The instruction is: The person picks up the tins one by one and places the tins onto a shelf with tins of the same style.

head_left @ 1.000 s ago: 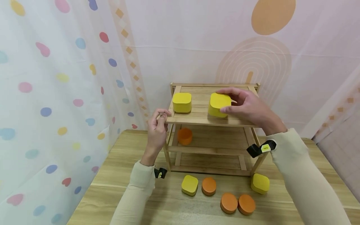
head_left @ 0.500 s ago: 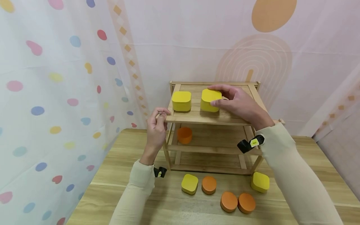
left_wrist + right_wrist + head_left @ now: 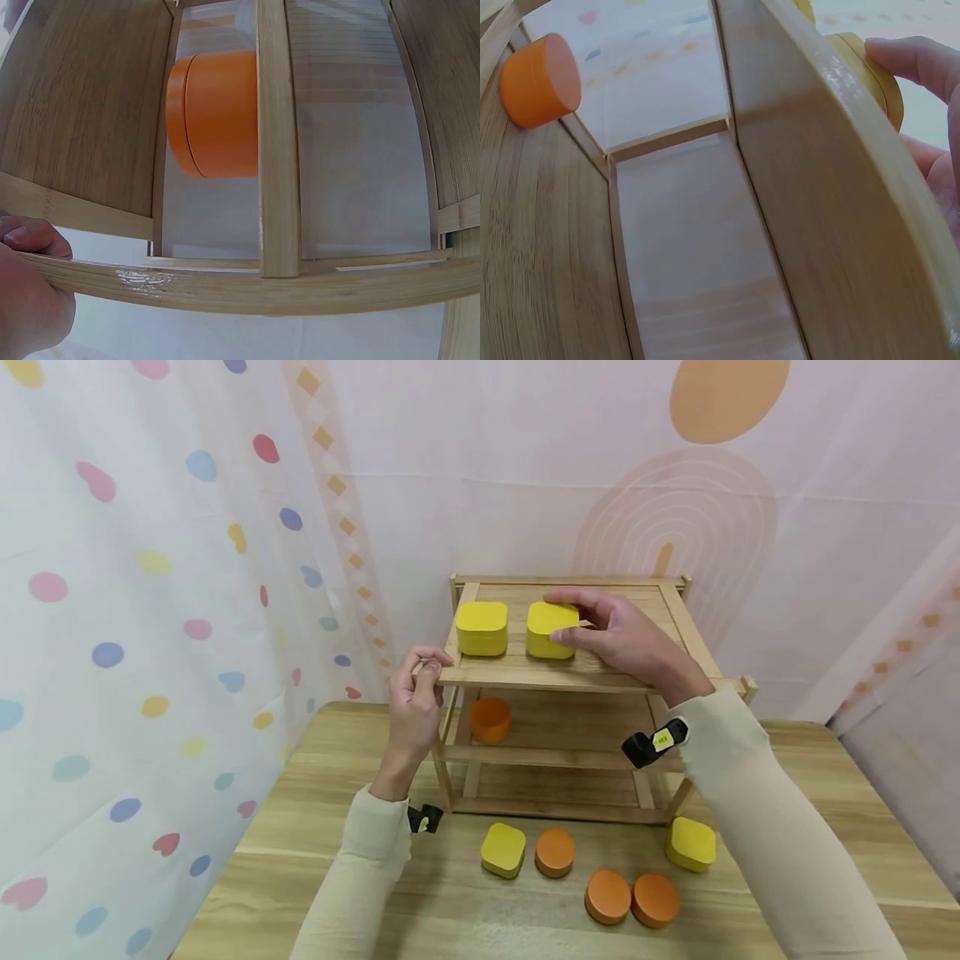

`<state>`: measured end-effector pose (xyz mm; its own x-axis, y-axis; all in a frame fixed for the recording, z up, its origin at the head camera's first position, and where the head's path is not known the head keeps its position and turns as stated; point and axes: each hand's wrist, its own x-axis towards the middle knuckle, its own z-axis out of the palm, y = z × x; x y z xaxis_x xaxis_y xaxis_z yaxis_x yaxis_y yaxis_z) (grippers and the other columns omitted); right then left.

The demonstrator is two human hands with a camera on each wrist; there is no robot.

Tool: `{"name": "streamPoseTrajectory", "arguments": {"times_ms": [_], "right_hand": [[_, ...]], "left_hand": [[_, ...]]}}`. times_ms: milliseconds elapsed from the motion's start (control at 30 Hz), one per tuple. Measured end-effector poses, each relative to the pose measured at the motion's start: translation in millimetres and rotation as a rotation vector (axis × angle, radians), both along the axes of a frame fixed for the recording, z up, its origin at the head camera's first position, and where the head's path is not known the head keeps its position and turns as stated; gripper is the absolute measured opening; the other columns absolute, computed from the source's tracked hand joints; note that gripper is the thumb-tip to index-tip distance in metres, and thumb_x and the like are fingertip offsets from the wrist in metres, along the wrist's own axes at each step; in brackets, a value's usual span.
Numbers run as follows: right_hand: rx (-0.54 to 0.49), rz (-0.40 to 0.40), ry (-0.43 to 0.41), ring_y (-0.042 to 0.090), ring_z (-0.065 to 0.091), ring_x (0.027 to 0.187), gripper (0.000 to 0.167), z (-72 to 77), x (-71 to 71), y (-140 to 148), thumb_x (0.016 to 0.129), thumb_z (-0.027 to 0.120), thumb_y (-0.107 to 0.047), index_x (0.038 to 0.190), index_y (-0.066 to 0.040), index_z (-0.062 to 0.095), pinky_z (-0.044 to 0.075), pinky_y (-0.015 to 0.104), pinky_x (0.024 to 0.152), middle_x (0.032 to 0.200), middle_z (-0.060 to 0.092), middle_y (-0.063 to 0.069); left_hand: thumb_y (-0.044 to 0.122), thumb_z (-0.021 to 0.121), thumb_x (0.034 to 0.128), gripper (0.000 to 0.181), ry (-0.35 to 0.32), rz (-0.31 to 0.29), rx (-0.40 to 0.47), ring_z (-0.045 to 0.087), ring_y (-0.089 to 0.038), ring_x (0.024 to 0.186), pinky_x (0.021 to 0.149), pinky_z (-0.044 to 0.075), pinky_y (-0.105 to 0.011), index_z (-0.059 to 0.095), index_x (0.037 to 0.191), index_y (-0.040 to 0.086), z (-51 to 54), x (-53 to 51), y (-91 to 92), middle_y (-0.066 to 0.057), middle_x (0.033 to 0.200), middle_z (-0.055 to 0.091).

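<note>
On the top board of a wooden rack (image 3: 600,677), my right hand (image 3: 626,639) pinches a yellow rounded-square box (image 3: 543,631) between thumb and fingers. A similar yellow box (image 3: 482,630) stands just left of it, with a narrow gap between them. My left hand (image 3: 415,710) grips the top board's front left corner; in the left wrist view its curled fingers (image 3: 34,236) show at the rack's edge. The right wrist view shows the held box (image 3: 866,75) beyond the board, with my right thumb and fingers against it.
An orange round container (image 3: 491,720) stands at the left of the middle shelf. On the table (image 3: 300,827) before the rack lie yellow lids or boxes (image 3: 503,850) (image 3: 692,844) and orange round pieces (image 3: 555,852) (image 3: 608,897) (image 3: 656,900). A patterned curtain (image 3: 480,527) hangs behind.
My right hand has moved left with the yellow box, closer to the other one on the top board. My left hand has kept its grip on the corner.
</note>
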<state>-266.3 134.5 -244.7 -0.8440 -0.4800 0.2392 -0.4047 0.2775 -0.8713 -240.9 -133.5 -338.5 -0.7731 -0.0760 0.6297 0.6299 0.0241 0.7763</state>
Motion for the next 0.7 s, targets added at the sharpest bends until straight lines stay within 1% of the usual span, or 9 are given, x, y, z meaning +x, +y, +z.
{"name": "streamPoseTrajectory", "arguments": {"times_ms": [167, 300, 633, 700], "right_hand": [[0.003, 0.013, -0.016, 0.017, 0.053, 0.117, 0.053, -3.3, 1.2, -1.6, 0.095, 0.066, -0.016, 0.145, -0.008, 0.048, 0.045, 0.021, 0.092, 0.139, 0.052, 0.006], [0.009, 0.018, -0.018, 0.017, 0.051, 0.121, 0.053, -4.5, 2.1, -1.8, 0.096, 0.065, -0.017, 0.145, -0.011, 0.048, 0.045, 0.021, 0.094, 0.142, 0.05, 0.005], [0.007, 0.057, 0.011, 0.019, 0.051, 0.111, 0.042, -5.0, 2.7, -4.2, 0.098, 0.062, -0.018, 0.138, -0.015, 0.052, 0.042, 0.026, 0.091, 0.133, 0.052, 0.007], [0.004, 0.061, 0.011, 0.018, 0.05, 0.11, 0.042, -5.5, 2.5, -4.6, 0.098, 0.062, -0.018, 0.138, -0.015, 0.051, 0.042, 0.026, 0.09, 0.132, 0.052, 0.007]], "left_hand": [[0.009, 0.036, 0.1007, 0.025, -0.002, 0.013, -0.003, 0.028, -0.009, 0.042, 0.04, 0.024, -0.023, 0.057, 0.097, -0.005, -1.7, 1.5, -1.3, 0.001, 0.051, 0.036], [0.008, 0.036, 0.1005, 0.025, 0.001, 0.01, 0.002, 0.028, -0.009, 0.042, 0.04, 0.024, -0.022, 0.056, 0.097, -0.005, -2.1, 1.8, -1.7, 0.001, 0.05, 0.036], [0.009, 0.037, 0.1013, 0.024, 0.005, 0.014, 0.011, 0.029, -0.009, 0.042, 0.04, 0.025, -0.022, 0.056, 0.096, -0.006, -4.0, 1.7, -3.9, 0.002, 0.05, 0.036], [0.009, 0.037, 0.1013, 0.024, 0.004, 0.011, 0.015, 0.029, -0.009, 0.042, 0.041, 0.024, -0.022, 0.055, 0.096, -0.006, -4.5, 1.6, -4.4, 0.002, 0.05, 0.035]]}}
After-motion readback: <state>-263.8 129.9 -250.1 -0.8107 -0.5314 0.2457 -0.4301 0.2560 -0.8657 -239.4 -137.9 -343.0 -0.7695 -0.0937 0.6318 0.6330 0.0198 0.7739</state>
